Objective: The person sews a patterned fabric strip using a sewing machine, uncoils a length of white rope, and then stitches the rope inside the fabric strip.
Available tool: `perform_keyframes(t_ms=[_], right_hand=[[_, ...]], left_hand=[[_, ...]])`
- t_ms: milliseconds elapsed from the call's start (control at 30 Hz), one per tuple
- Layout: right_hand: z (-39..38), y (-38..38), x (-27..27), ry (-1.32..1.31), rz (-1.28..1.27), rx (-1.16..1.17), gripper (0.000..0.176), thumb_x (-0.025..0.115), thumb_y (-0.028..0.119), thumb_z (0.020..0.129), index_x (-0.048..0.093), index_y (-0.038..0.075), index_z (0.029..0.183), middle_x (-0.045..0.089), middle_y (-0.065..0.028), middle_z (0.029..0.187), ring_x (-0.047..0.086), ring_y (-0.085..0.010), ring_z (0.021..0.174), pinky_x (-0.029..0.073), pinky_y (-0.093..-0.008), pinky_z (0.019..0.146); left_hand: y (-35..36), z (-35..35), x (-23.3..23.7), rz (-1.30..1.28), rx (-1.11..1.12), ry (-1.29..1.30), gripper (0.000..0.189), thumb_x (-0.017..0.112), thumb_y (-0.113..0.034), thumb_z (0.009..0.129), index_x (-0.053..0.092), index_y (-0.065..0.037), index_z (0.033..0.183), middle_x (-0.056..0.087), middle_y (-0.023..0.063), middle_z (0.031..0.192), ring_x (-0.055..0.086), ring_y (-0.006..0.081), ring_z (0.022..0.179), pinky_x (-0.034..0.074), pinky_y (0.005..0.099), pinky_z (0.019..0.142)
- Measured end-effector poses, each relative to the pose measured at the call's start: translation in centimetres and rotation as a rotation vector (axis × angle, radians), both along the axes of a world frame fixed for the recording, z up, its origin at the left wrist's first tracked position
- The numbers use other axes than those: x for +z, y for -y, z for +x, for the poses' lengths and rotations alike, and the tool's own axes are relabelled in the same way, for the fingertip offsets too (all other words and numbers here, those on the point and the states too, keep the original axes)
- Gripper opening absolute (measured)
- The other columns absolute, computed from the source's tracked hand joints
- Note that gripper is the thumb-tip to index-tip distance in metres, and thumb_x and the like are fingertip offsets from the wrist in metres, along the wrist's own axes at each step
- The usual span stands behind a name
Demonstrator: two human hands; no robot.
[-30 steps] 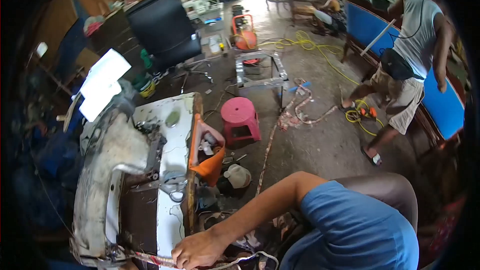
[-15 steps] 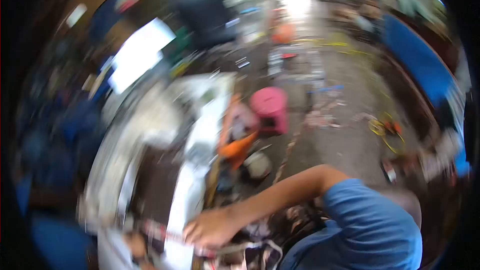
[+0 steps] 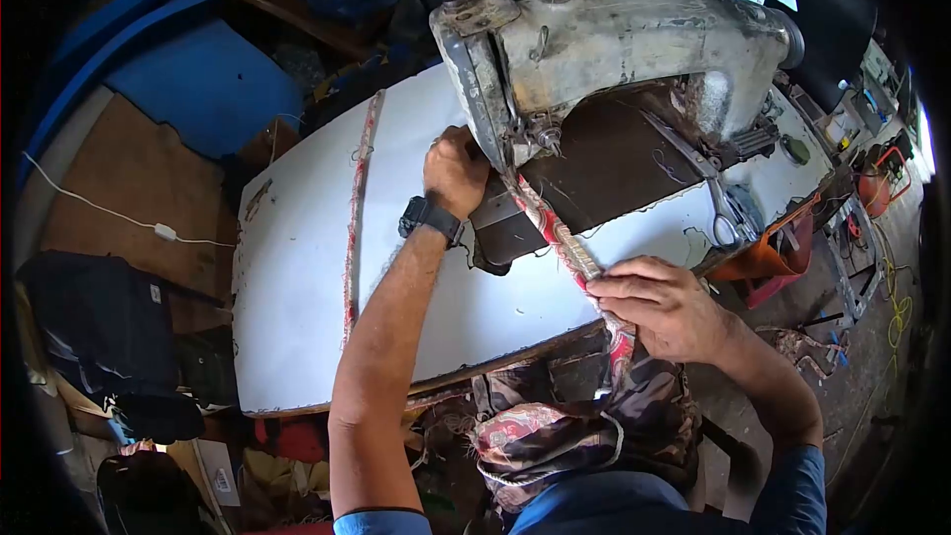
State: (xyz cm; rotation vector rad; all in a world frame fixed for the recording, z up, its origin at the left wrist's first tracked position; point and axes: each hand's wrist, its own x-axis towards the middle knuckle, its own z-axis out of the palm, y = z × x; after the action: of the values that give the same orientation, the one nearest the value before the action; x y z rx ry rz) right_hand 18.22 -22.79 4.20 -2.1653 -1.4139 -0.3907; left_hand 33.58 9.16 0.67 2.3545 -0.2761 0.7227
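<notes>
A worn industrial sewing machine (image 3: 624,45) stands on a white-topped table (image 3: 287,277). A narrow red-and-cream patterned fabric strip (image 3: 548,225) runs from beneath the needle area toward my body. My right hand (image 3: 666,309) pinches this strip near the table's front edge, thumb and fingers pressed together. Wearing a black watch (image 3: 430,220), my left hand (image 3: 457,174) is curled beside the machine's needle end. Its fingertips are partly hidden behind the machine head, and what they grip cannot be made out. More patterned fabric (image 3: 520,428) lies with a white cord across my lap.
A second patterned strip (image 3: 359,213) lies lengthwise on the table to the left. Large scissors (image 3: 715,196) rest under the machine's arm at right. An orange pouch (image 3: 768,256) hangs at the table's right edge. A dark bag (image 3: 99,337) sits to the left.
The view has swung from the blurred room and floor to the sewing machine. Both hands are now at the machine, the right one holding the fabric strip.
</notes>
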Motion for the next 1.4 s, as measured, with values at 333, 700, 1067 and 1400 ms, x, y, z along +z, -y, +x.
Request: perform_keyframes(t_ms=[333,700,1067,1400], right_hand=[[2.8,-2.3,0.5,0.018,-0.049,0.008,0.021,0.074,0.011,0.087,0.075,0.002,0.106,0.070,-0.0040,0.123,0.063,-0.0224,0.115,0.055,-0.0364,0.097],[6.6,-4.7,0.3,-0.055,-0.049,0.021,0.027,0.070,0.003,0.085,0.074,0.001,0.112,0.071,-0.0061,0.123,0.063,-0.0237,0.113,0.056,-0.0354,0.097],[8.7,-6.7,1.0,-0.050,-0.094,-0.004,0.031,0.067,-0.002,0.083,0.073,-0.001,0.114,0.070,-0.0077,0.127,0.061,-0.0267,0.113,0.054,-0.0366,0.098],[8.8,-7.6,0.9,-0.001,-0.135,-0.045,0.032,0.067,0.003,0.084,0.071,-0.001,0.115,0.066,-0.0091,0.129,0.059,-0.0294,0.114,0.051,-0.0392,0.101]], left_hand=[[-1.8,3.5,-0.1,0.132,0.032,0.053,0.020,0.070,-0.015,0.084,0.078,-0.010,0.102,0.073,0.0153,0.102,0.070,0.0379,0.098,0.055,0.0478,0.088],[-2.7,7.4,0.5,0.103,0.168,-0.115,0.020,0.075,-0.028,0.087,0.077,-0.014,0.100,0.070,0.0141,0.115,0.067,0.0367,0.108,0.053,0.0501,0.092],[-3.3,10.0,2.1,0.171,0.269,-0.261,0.034,0.075,-0.042,0.090,0.077,-0.015,0.111,0.073,0.0149,0.115,0.069,0.0347,0.109,0.054,0.0466,0.095],[-4.7,12.2,0.1,-0.164,0.251,-0.202,0.043,0.076,-0.037,0.090,0.068,-0.005,0.117,0.070,0.0210,0.115,0.067,0.0375,0.111,0.054,0.0465,0.097]])
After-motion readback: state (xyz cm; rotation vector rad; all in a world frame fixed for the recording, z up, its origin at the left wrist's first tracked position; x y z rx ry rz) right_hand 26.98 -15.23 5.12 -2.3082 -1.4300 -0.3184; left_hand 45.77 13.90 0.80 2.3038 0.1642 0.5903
